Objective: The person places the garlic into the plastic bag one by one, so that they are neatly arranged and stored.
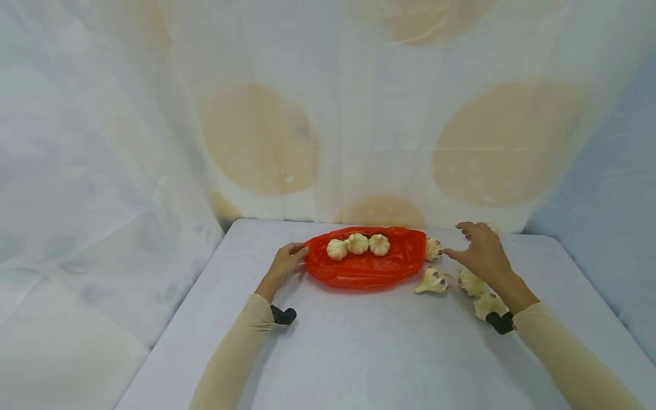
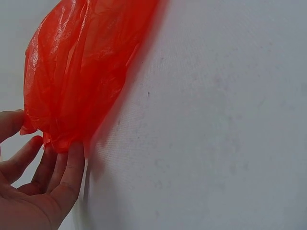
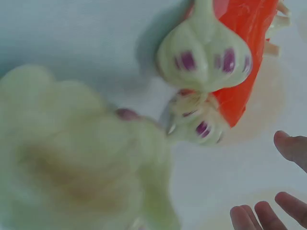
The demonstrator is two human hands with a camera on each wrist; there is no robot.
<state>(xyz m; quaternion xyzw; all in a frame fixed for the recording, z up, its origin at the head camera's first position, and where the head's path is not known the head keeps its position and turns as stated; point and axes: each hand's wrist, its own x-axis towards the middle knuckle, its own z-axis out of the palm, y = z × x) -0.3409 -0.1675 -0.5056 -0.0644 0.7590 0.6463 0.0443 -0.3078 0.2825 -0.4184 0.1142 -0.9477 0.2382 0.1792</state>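
Note:
A red plastic bag [image 1: 353, 279] lies spread on the table, with three pale garlic bulbs [image 1: 379, 245] in a row on it. At its left end, my left hand [image 1: 287, 263] holds the edge between thumb and fingers; the left wrist view shows the fingertips [image 2: 74, 151] against the gathered plastic. My right hand [image 1: 483, 253] is raised over the table right of the bag, thumb and fingers spread apart, nothing between them. Nearest its thumb is a purple-marked garlic bulb [image 1: 433, 249] at the bag's right end. Another garlic bulb [image 1: 432, 281] lies just in front.
Two more garlic bulbs [image 1: 471, 283] lie beneath my right wrist, one close and blurred in the right wrist view. Part of a further garlic bulb [image 1: 493, 228] shows behind the right hand. White sheeting [image 1: 374, 142] with tan circles hangs behind the white table [image 1: 359, 353].

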